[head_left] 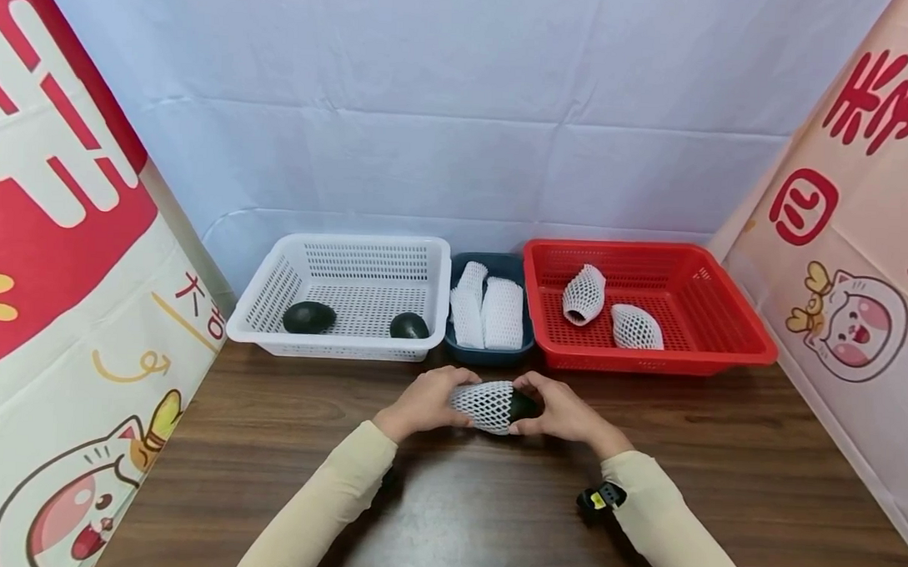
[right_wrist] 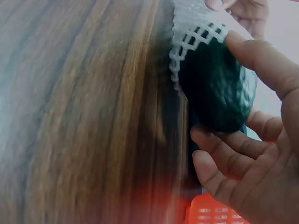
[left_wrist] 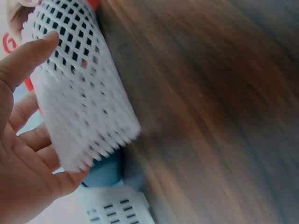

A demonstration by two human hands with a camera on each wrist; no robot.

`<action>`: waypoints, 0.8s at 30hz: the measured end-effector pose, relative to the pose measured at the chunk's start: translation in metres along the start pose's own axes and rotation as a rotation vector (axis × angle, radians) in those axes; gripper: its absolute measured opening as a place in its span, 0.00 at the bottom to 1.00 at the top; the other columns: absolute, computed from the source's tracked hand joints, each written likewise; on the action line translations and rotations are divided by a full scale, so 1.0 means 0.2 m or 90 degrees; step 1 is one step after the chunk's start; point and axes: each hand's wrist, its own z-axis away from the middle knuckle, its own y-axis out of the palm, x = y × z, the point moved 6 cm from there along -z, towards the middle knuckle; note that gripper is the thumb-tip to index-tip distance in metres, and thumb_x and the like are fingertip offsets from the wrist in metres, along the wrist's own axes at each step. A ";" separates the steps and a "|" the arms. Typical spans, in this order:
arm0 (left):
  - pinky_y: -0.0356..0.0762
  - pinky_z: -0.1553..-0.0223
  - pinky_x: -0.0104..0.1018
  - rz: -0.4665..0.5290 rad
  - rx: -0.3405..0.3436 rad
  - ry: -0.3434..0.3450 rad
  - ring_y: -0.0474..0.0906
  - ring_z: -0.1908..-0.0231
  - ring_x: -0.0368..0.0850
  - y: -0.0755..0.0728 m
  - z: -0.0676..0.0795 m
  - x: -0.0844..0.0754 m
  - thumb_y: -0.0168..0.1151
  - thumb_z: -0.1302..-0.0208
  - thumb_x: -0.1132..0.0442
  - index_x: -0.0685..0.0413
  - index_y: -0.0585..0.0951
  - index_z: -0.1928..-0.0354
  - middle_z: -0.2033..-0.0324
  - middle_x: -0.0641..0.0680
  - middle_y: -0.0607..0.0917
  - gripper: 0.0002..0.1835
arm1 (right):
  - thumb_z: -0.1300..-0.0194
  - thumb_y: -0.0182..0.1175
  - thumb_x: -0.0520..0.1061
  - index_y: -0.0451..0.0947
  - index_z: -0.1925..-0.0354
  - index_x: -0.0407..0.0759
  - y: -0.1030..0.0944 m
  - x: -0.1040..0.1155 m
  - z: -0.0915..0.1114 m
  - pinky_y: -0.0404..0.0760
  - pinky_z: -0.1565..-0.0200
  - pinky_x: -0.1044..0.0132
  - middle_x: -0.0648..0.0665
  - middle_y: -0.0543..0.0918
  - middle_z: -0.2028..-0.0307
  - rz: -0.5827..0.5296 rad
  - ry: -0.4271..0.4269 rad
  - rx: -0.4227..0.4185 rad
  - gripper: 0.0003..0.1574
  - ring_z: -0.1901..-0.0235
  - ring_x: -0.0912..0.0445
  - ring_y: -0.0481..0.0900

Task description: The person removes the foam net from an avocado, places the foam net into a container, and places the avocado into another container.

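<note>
A dark green avocado (head_left: 523, 405) sits partly inside a white foam net sleeve (head_left: 483, 405), held low over the table's middle. My left hand (head_left: 429, 404) grips the sleeve from the left, thumb on the near side and fingers behind. In the left wrist view the sleeve's free end (left_wrist: 100, 144) hangs flat and unfilled past the fingers. On the other side my right hand (head_left: 562, 412) holds the bare end of the avocado between thumb and fingers. The right wrist view shows the sleeve's edge stretched around the avocado (right_wrist: 217, 88).
A white basket (head_left: 335, 342) at the back left contains two bare avocados (head_left: 309, 317). Beside it, a dark blue bin (head_left: 489, 356) holds several flat foam sleeves (head_left: 502, 313). In the red basket (head_left: 654, 357) at the back right lie two sleeved pieces (head_left: 637, 327). Brown wooden table (head_left: 446, 517) lies underneath.
</note>
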 end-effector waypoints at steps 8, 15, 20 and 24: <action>0.71 0.56 0.34 0.015 0.003 0.008 0.75 0.60 0.41 0.04 -0.04 -0.03 0.76 0.57 0.57 0.48 0.76 0.49 0.56 0.48 0.81 0.30 | 0.55 0.74 0.50 0.67 0.46 0.33 0.03 0.02 -0.02 0.69 0.48 0.50 0.39 0.76 0.52 0.007 0.006 -0.005 0.43 0.52 0.48 0.73; 0.72 0.58 0.34 0.023 -0.009 -0.004 0.75 0.61 0.41 0.03 -0.04 -0.02 0.77 0.59 0.56 0.47 0.77 0.51 0.58 0.48 0.82 0.29 | 0.56 0.75 0.50 0.68 0.45 0.36 0.03 0.02 -0.04 0.69 0.48 0.52 0.41 0.76 0.52 0.007 0.010 -0.002 0.43 0.52 0.50 0.73; 0.71 0.59 0.34 0.038 -0.001 -0.025 0.75 0.62 0.41 0.04 -0.04 -0.01 0.77 0.59 0.56 0.46 0.78 0.52 0.59 0.47 0.81 0.28 | 0.56 0.75 0.51 0.69 0.45 0.36 0.03 0.03 -0.03 0.69 0.48 0.51 0.41 0.77 0.51 0.008 0.004 0.008 0.43 0.52 0.50 0.73; 0.71 0.58 0.33 0.044 -0.004 -0.023 0.75 0.61 0.40 0.04 -0.03 0.00 0.78 0.60 0.56 0.46 0.78 0.53 0.59 0.47 0.81 0.28 | 0.56 0.75 0.51 0.70 0.45 0.36 0.03 0.04 -0.02 0.69 0.48 0.50 0.40 0.77 0.51 0.003 0.005 0.009 0.43 0.52 0.49 0.73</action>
